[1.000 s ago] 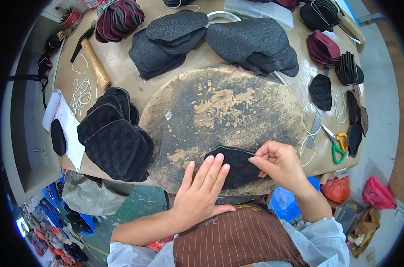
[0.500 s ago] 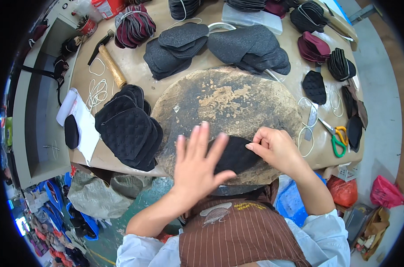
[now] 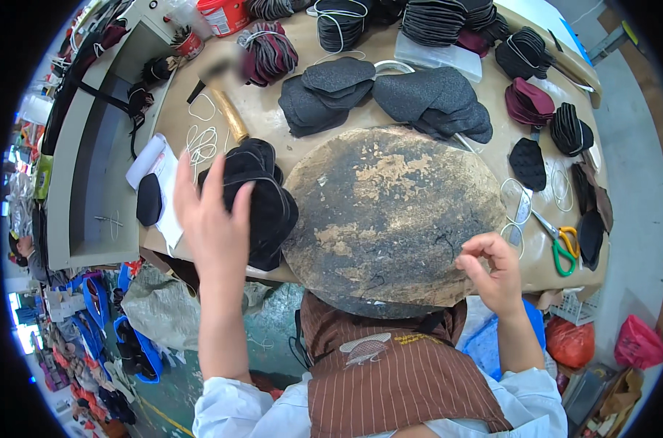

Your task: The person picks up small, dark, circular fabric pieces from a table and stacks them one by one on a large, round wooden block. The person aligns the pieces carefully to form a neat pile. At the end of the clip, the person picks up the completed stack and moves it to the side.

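My left hand [image 3: 218, 226] is over the left edge of a stack of black padded shoe-insole-shaped pieces [image 3: 269, 212]; its fingers are spread and hold nothing visible. It partly hides the stack. My right hand [image 3: 494, 271] hovers at the right edge of a round, worn wooden block [image 3: 390, 212], thumb and forefinger drawn together in a pinch. Whether anything is between those fingertips is too small to make out. A few dark loose threads [image 3: 446, 242] lie on the block near that hand.
Two piles of dark grey pieces [image 3: 328, 95] [image 3: 434, 102] lie beyond the block. A wooden-handled hammer [image 3: 229, 113] and white cord [image 3: 202, 144] are at the left. Scissors [image 3: 563, 244] with orange and green handles lie right. Tied bundles [image 3: 269, 55] line the back.
The black piece that lay on the block under my hands is gone from there. My left hand has moved left to the stack; my right hand has shifted slightly right and down.
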The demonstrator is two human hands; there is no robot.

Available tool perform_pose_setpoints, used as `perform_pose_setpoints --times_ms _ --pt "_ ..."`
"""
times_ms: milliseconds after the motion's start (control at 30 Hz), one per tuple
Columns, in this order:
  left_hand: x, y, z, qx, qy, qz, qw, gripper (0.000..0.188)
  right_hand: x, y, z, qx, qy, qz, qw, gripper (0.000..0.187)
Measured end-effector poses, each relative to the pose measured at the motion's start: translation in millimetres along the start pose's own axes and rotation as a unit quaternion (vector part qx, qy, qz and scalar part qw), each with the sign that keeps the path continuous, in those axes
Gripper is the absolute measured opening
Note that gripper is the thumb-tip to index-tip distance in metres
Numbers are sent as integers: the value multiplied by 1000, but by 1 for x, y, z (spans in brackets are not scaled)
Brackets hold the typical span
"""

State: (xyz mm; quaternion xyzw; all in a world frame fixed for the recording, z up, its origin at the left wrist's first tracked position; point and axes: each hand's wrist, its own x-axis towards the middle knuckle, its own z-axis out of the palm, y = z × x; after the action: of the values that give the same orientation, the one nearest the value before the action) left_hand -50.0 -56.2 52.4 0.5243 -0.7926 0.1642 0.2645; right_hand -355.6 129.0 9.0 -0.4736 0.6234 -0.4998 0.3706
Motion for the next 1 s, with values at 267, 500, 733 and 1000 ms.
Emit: perform_pose_setpoints --times_ms 267,500,733,1000 --pt "124 44 123 -207 -159 197 945 27 3 -20 6 -131 -96 -99 982 11" --pt "143 36 140 -275 -223 186 916 21 1 26 -75 -67 129 40 989 6" --pt "156 35 141 -320 -309 25 895 20 107 57 -152 -347 236 -1 908 32" --pt "161 22 149 -336 -165 -73 924 24 124 57 -132 -469 244 -99 843 31"
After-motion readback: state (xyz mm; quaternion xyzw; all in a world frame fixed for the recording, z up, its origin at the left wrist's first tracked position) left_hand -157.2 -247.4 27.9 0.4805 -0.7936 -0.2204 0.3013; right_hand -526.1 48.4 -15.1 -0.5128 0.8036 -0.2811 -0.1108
